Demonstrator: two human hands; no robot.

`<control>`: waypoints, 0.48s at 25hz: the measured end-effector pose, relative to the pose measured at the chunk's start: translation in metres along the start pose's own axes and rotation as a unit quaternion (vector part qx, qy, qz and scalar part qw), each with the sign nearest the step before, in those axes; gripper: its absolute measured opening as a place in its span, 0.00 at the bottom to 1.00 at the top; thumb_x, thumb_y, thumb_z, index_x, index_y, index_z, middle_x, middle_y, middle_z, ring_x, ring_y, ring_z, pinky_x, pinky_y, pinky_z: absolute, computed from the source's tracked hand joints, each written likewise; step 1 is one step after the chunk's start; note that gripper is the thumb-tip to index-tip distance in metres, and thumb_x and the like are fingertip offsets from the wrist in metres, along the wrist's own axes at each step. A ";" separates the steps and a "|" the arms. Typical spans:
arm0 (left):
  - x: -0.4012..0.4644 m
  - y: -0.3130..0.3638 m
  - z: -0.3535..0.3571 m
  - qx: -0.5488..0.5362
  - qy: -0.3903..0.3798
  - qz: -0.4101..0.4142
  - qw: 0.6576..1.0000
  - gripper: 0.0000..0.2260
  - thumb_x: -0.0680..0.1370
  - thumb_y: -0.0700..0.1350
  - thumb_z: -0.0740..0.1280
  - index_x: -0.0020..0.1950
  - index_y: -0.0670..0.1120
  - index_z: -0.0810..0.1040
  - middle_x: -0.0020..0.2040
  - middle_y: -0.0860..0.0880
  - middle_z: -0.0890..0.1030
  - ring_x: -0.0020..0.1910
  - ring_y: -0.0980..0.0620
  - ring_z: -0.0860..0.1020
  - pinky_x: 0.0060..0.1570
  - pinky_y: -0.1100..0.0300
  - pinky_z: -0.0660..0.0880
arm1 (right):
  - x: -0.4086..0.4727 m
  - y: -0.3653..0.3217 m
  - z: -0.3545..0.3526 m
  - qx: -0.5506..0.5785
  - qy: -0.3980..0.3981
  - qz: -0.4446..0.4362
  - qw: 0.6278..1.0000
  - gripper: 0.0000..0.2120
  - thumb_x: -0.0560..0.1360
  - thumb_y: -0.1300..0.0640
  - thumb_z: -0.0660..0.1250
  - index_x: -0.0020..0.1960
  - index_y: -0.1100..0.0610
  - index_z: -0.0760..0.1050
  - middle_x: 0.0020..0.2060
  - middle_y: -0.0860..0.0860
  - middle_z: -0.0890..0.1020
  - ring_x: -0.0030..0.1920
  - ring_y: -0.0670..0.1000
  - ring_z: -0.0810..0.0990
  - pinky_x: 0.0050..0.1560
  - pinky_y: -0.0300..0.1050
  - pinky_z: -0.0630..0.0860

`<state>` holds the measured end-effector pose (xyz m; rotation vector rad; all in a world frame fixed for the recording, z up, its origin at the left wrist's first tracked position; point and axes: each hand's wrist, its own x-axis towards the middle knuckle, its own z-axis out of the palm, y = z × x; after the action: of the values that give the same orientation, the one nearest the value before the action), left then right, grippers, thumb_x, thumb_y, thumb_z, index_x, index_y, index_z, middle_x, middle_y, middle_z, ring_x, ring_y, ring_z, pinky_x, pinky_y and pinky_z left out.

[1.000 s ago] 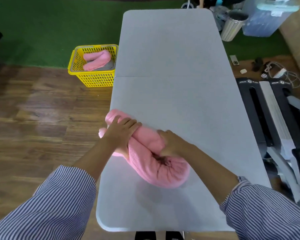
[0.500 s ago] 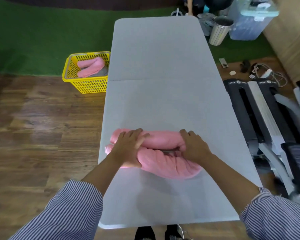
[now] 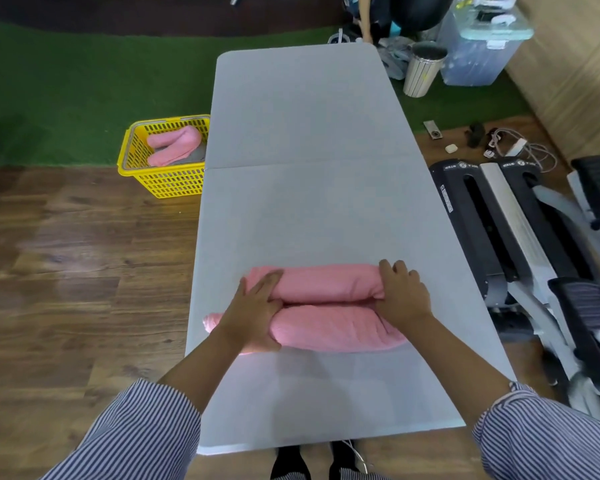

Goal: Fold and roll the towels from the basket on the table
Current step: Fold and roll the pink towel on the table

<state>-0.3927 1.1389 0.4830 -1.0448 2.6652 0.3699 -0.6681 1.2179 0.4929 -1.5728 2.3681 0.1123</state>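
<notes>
- Both hands are holding the pink towel (image 3: 329,306): the left hand (image 3: 253,317) is lying across its left end with fingers fairly straight and pressing down, a wide, flat grip, while the right hand (image 3: 400,296) is curling its fingers over the far side of the right end, a closed grip on the cloth.
- That towel is lying across the near part of the surface (image 3: 309,140), doubled into two thick lobes side by side, with a crease running between them.
- A small tail of cloth is sticking out past the left hand, right at the surface's left edge.
- By my reading, the roll is being tightened or evened, and this towel is nearly done.
- What could go wrong: the two lobes could be springing apart once pressure eases, since the cloth looks thick and loosely packed.
- Uneven pressure, flat on one end and clenched on the other, could be skewing the roll into a cone.
- Sitting so close to the left edge, the loose tail could be dragging the bundle off.
- Beyond, a yellow basket (image 3: 142,157) is standing on the floor just beside the surface, holding another pink towel (image 3: 174,145).
</notes>
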 end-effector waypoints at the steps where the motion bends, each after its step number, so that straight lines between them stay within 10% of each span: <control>1: -0.002 0.004 0.002 0.001 -0.007 -0.013 1.000 0.30 0.63 0.58 0.70 0.64 0.54 0.74 0.79 0.46 0.44 0.77 0.48 0.42 0.71 0.33 0.47 | -0.001 0.001 0.000 0.008 -0.008 -0.014 1.000 0.32 0.68 0.44 0.67 0.66 0.54 0.60 0.58 0.53 0.68 0.53 0.58 0.71 0.44 0.49 0.69; 4: -0.010 0.014 0.010 -0.036 -0.019 -0.068 0.997 0.29 0.66 0.55 0.70 0.67 0.56 0.70 0.79 0.46 0.39 0.77 0.43 0.42 0.69 0.31 0.50 | -0.003 0.010 -0.006 0.077 -0.015 -0.004 0.997 0.27 0.69 0.46 0.65 0.63 0.57 0.63 0.55 0.54 0.70 0.51 0.60 0.74 0.43 0.49 0.70; 7: -0.027 0.001 0.011 -0.011 0.061 -0.062 0.996 0.29 0.61 0.45 0.75 0.61 0.52 0.74 0.70 0.41 0.70 0.60 0.39 0.77 0.58 0.31 0.70 | -0.011 0.034 -0.013 0.162 0.010 0.083 0.983 0.20 0.71 0.52 0.65 0.57 0.61 0.64 0.51 0.58 0.70 0.49 0.63 0.75 0.42 0.48 0.68; 9: -0.042 -0.019 0.017 0.030 0.100 -0.076 0.992 0.31 0.53 0.41 0.77 0.55 0.50 0.76 0.50 0.45 0.82 0.42 0.42 0.82 0.48 0.36 0.76 | -0.023 0.041 -0.007 0.227 -0.001 0.131 0.965 0.23 0.70 0.51 0.68 0.56 0.63 0.64 0.49 0.59 0.72 0.50 0.63 0.76 0.42 0.48 0.69; 12: -0.061 -0.035 0.028 0.032 0.089 -0.108 0.990 0.31 0.52 0.45 0.76 0.53 0.51 0.75 0.44 0.49 0.82 0.40 0.43 0.82 0.43 0.41 0.76 | -0.042 0.046 0.003 0.251 -0.061 0.171 0.951 0.30 0.69 0.42 0.69 0.57 0.64 0.66 0.48 0.58 0.75 0.47 0.60 0.78 0.41 0.46 0.73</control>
<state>-0.3211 1.1613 0.4720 -1.3879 2.6579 0.1534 -0.6940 1.2744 0.4981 -0.8926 2.3036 -0.2903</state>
